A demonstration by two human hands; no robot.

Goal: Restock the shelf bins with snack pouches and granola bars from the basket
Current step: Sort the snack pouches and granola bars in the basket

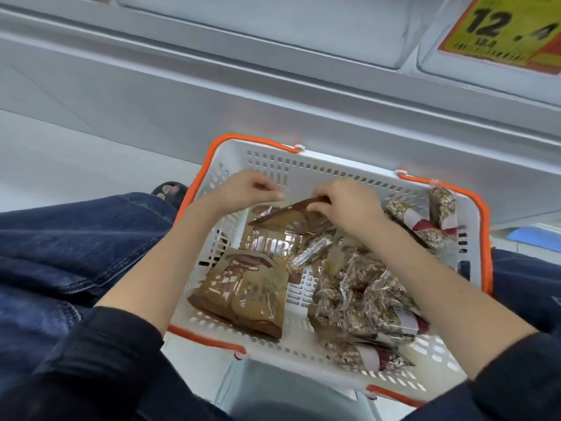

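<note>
Over basket (306,165), hands (346,205) apparently pinching pouch (282,215)

Brown snack pouches (243,294) lie left, clear-wrapped granola bars (368,302) right, in the white basket (306,165).

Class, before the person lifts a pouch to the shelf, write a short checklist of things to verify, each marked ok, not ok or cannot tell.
1. Right hand pinches the tilted brown foil snack pouch: ok.
2. Left hand holds something: cannot tell.
3. White slotted plastic basket with orange handles within reach: ok.
4. Clear-wrapped granola bars left in the basket: ok.
5. Space in the shelf bin: cannot tell.
</note>
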